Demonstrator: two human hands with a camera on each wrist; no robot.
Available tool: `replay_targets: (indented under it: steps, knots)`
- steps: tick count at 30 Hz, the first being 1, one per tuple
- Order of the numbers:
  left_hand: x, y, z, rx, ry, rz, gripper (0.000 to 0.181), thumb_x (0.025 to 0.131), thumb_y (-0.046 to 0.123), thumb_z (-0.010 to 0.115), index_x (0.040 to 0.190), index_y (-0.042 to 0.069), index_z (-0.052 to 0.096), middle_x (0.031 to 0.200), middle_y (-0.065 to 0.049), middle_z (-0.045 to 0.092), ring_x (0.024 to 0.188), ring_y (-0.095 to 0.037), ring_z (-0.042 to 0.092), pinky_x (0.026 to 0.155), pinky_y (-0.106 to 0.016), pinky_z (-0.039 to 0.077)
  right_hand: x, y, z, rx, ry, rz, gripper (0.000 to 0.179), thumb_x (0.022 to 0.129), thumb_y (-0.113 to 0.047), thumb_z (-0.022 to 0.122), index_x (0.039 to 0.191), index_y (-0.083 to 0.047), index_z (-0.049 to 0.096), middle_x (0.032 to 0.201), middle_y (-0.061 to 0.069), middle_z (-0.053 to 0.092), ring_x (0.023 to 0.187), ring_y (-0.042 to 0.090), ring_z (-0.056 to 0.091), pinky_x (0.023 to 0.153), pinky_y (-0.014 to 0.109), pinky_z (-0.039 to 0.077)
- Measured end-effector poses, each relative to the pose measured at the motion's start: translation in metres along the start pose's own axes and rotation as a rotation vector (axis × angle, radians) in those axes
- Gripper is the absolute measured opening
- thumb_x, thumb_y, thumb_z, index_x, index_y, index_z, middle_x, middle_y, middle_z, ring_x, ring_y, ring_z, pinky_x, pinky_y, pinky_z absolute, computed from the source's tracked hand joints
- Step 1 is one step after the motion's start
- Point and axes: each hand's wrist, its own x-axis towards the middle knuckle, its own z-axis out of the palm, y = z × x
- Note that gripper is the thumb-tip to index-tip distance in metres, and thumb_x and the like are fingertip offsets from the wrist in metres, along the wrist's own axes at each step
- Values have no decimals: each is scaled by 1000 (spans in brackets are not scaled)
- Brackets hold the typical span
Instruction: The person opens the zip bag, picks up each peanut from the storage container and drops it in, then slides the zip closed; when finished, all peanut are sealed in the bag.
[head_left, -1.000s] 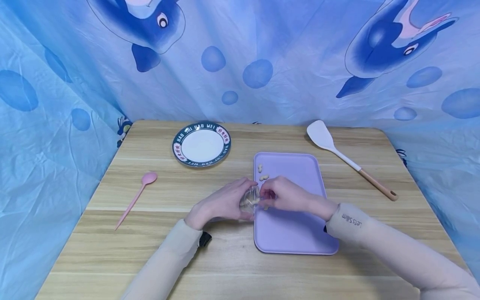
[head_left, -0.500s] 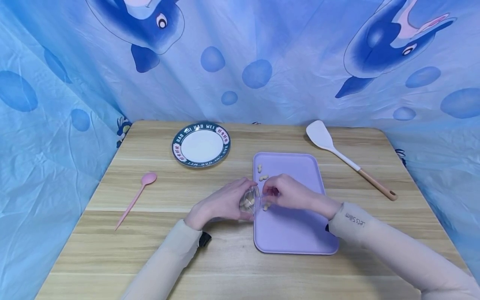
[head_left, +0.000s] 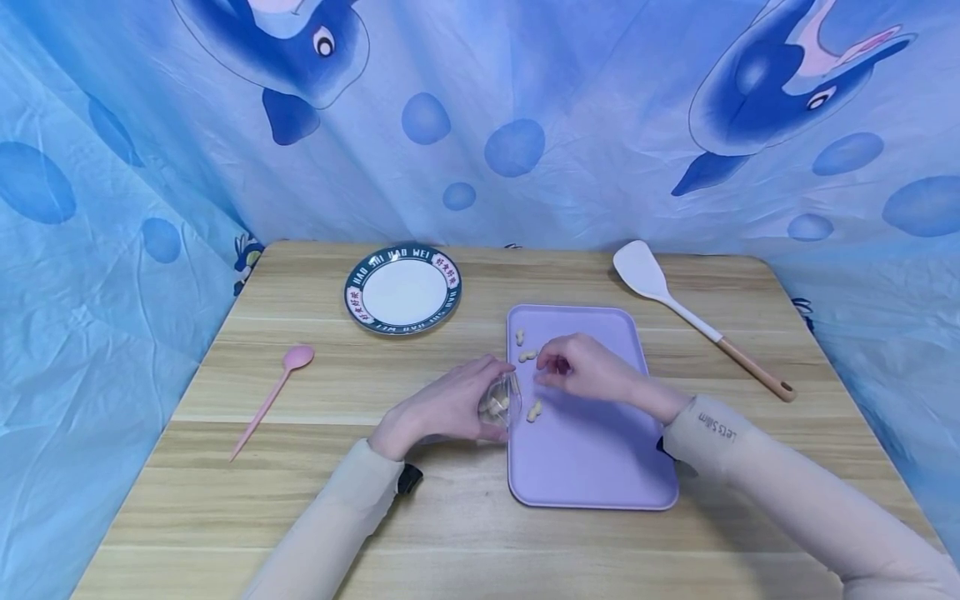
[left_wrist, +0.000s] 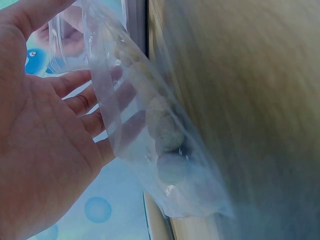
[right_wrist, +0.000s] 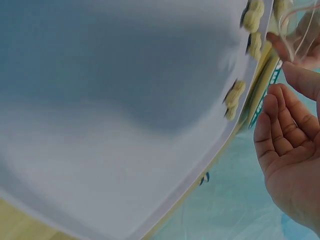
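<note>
My left hand (head_left: 453, 400) grips a clear plastic zip bag (left_wrist: 107, 107) at the left edge of the lilac tray (head_left: 592, 467), its mouth turned toward the tray. Unshelled peanuts (left_wrist: 162, 122) lie inside the bag in the left wrist view. Three more stand out on the tray's left side: one peanut (head_left: 520, 337) at the back, another peanut (head_left: 528, 356) just in front of it, and a third peanut (head_left: 534, 411) beside the bag's mouth. Above the tray is my right hand (head_left: 588, 369), fingers loosely bent; the right wrist view shows nothing in it.
A plate with a dark green rim (head_left: 352, 292) sits at the back left. The pink spoon (head_left: 273, 392) lies at the left, and a white spatula with a wooden handle (head_left: 693, 317) lies to the right of the tray. A blue curtain (head_left: 465, 125) hangs behind the wooden table (head_left: 442, 533).
My right hand has drawn back from the bag's mouth, up and to the right, and the peanut in front of the bag is now fully uncovered. My left hand stays put with the bag.
</note>
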Motion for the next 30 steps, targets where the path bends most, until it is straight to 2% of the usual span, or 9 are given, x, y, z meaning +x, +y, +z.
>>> replay_targets:
  steps: [4,14,21,30]
  knots:
    - [0,0,0,-7,0,1,93,70,40,89,146,8,45,131,-2,53,116,-16,52,106,-39,40,1,6,-5,-10,2,22,11,84,-7,79,91,-5,72,75,-7,64,69,6,58,63,26,52]
    - [1,-1,1,-14,-4,-10,92,70,41,89,146,10,45,134,-2,53,122,-18,51,108,-41,39,10,23,-12,-44,-2,16,17,81,-4,79,96,1,72,82,1,67,76,14,61,70,32,54]
    - [1,-1,1,-15,-6,-7,91,71,40,89,145,9,46,133,-1,53,122,-17,50,109,-39,39,22,30,-8,-48,-30,25,19,81,-4,79,98,0,72,89,6,67,82,20,60,75,36,52]
    - [0,-1,1,-9,-12,-9,91,72,41,88,146,9,45,136,-2,52,126,-17,48,112,-41,35,32,33,2,-96,-87,29,21,83,-6,78,103,-1,72,89,4,64,83,16,59,77,34,51]
